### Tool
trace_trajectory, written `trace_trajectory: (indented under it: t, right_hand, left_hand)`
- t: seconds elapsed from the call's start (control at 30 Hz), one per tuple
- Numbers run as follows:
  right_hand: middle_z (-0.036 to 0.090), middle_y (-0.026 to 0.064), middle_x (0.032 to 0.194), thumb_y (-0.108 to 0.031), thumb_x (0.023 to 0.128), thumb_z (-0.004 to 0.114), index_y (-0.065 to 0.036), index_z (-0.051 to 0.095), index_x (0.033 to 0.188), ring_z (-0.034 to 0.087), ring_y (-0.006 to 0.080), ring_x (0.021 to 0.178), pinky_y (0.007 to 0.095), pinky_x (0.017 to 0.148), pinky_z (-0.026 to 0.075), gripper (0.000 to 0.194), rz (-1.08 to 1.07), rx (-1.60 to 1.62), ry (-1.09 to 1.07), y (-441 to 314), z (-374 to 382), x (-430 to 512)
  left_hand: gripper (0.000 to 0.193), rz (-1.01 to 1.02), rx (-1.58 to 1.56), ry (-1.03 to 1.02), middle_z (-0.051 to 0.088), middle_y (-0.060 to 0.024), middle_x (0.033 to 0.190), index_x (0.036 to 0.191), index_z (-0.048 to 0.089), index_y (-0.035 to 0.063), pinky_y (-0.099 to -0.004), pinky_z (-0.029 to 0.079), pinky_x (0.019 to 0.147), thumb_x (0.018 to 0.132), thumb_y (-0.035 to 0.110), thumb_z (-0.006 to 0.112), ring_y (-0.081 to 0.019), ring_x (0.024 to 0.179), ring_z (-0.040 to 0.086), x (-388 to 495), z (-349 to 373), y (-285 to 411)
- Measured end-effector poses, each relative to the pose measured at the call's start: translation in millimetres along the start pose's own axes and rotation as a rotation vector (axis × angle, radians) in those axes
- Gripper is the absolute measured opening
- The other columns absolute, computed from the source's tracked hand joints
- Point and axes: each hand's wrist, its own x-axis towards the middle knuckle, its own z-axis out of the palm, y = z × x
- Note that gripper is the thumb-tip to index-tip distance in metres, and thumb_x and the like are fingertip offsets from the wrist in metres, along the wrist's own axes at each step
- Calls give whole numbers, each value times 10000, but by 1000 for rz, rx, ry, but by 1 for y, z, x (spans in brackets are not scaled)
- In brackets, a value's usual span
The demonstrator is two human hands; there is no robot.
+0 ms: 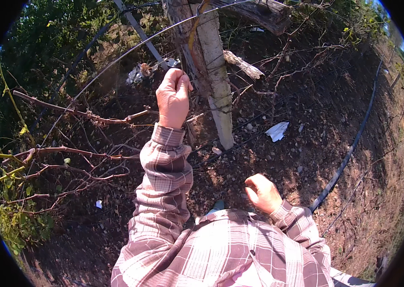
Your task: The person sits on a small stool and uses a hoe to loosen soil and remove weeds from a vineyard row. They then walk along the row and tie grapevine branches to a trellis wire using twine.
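My left hand (174,94) is raised in front of me, its fingers closed on a thin stem or cord whose kind is hard to tell. Just right of it stand a rough vine trunk (187,39) and a pale post (219,86) with thin wire wound round it. My right hand (263,193) hangs low over the soil, fingers curled; whether something small is inside cannot be seen. A light wire (116,60) arcs over the upper left, passing above my left hand. Bare vine canes (90,116) spread to the left of my left wrist.
A dark hose (356,143) curves along the right side. A cut wooden stub (243,65) juts out right of the post. White scraps (277,131) lie on stony soil. More canes (80,150) and green leaves (19,222) fill the left.
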Motion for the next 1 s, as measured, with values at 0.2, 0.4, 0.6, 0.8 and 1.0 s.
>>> trace_trajectory:
  t: [0.2,0.4,0.6,0.8,1.0]
  right_hand:
    - [641,131,929,-106,825,635,-2,616,978,639,247,849,329,773,510,187,173,264,-113,2,-10,-9]
    - [645,85,915,-95,852,631,-1,615,996,631,152,821,280,734,516,173,304,479,-148,-7,-20,5]
    - [597,10,934,-89,894,612,3,545,1117,562,64,793,220,717,491,251,140,802,-159,-56,-40,73]
    - [585,39,1057,-190,922,599,-6,495,1216,566,101,938,248,800,474,362,-163,639,18,-101,-40,166]
    - [655,62,912,-211,956,543,-19,610,1009,608,110,808,246,714,502,210,-27,1056,-116,-132,-24,220]
  left_hand:
    - [174,-149,-292,-16,412,80,650,834,530,72,-174,235,460,987,144,488,4,536,306,-28,6,15]
    - [162,-179,-445,-19,390,84,643,848,526,59,-177,208,465,988,115,466,1,535,284,-46,-3,30]
    - [173,-243,-417,-100,447,50,679,849,532,58,-186,290,501,989,139,471,-19,558,346,-54,-4,32]
    - [173,-282,-493,-91,443,65,681,850,527,61,-186,268,494,993,128,458,-16,558,331,-59,0,31]
    - [142,-259,-548,-101,512,61,822,1005,575,24,-150,307,565,987,106,461,4,644,370,-62,3,28]
